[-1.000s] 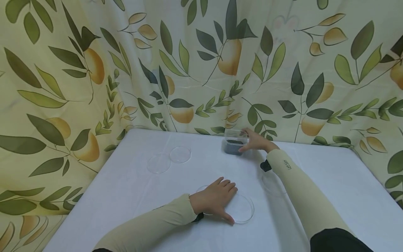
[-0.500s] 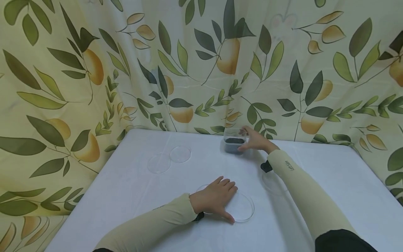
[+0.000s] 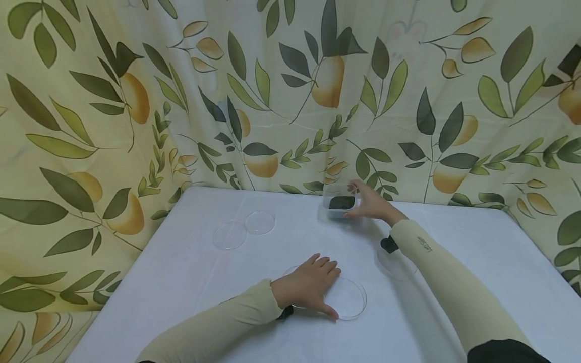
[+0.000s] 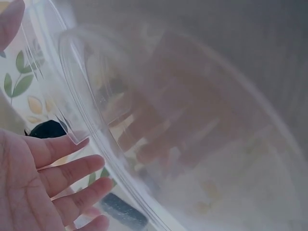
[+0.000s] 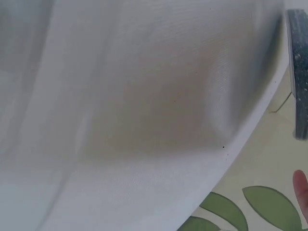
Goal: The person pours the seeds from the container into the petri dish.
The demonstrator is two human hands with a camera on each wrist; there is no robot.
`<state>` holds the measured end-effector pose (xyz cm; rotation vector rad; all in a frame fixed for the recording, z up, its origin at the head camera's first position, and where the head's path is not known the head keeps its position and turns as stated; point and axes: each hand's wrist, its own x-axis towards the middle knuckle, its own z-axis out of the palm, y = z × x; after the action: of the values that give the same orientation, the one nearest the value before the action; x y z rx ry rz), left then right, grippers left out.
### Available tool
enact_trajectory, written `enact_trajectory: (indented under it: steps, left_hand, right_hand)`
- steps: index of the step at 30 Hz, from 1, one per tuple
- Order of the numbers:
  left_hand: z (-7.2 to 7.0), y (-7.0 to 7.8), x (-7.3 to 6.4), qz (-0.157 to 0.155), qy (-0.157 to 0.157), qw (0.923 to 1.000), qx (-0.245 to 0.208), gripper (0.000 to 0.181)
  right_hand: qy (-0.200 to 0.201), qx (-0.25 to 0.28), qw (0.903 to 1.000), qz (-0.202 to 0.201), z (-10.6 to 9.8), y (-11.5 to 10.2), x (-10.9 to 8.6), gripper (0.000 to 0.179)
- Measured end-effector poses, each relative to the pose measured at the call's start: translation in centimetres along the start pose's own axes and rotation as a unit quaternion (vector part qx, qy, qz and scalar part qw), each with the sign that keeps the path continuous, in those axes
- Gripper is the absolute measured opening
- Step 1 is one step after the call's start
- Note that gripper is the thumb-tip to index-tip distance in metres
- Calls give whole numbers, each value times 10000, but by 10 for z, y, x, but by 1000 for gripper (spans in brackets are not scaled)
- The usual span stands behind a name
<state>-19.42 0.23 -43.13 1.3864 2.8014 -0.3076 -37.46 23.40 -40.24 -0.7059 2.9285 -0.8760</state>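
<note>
At the far edge of the table my right hand (image 3: 373, 205) grips the right side of a clear plastic box (image 3: 336, 214) with a dark mass (image 3: 342, 202) in it. The dark mass (image 5: 299, 72) also shows at the right edge of the right wrist view, near a fingertip. Close to the front, my left hand (image 3: 308, 286) spreads its fingers at the left side of a clear round dish (image 3: 356, 300), thumb at its rim. Another clear round disc lies partly under that hand. In the left wrist view, the straight fingers (image 4: 72, 173) touch or nearly touch the dish rim (image 4: 103, 149).
Two thin clear discs, one nearer (image 3: 229, 236) and one farther (image 3: 260, 223), lie on the left of the white-covered table (image 3: 190, 282). Another clear disc (image 3: 396, 267) lies by the right forearm. A leaf-patterned curtain (image 3: 290, 101) hangs behind the table.
The box in my right hand has risen slightly and tipped, and its dark mass now sits higher and further right. My left hand has hardly moved.
</note>
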Motion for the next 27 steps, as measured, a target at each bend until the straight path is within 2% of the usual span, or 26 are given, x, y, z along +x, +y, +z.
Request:
enact_trajectory:
  steps: [5, 12, 21, 27]
  left_hand:
    - [0, 0, 0, 24, 33, 10000, 9, 94]
    - [-1, 0, 0, 7, -9, 10000, -31, 94]
    - [2, 0, 1, 26, 197, 9998, 42, 92]
    - [3, -1, 0, 16, 317, 9995, 47, 92]
  right_hand:
    - [148, -273, 9995, 13, -3, -7, -6, 99]
    - [387, -796, 9959, -181, -9, -13, -17, 98]
    - [508, -1561, 9848, -570, -17, -17, -34, 97]
    - [678, -1868, 9766, -820, -22, -26, -48, 95]
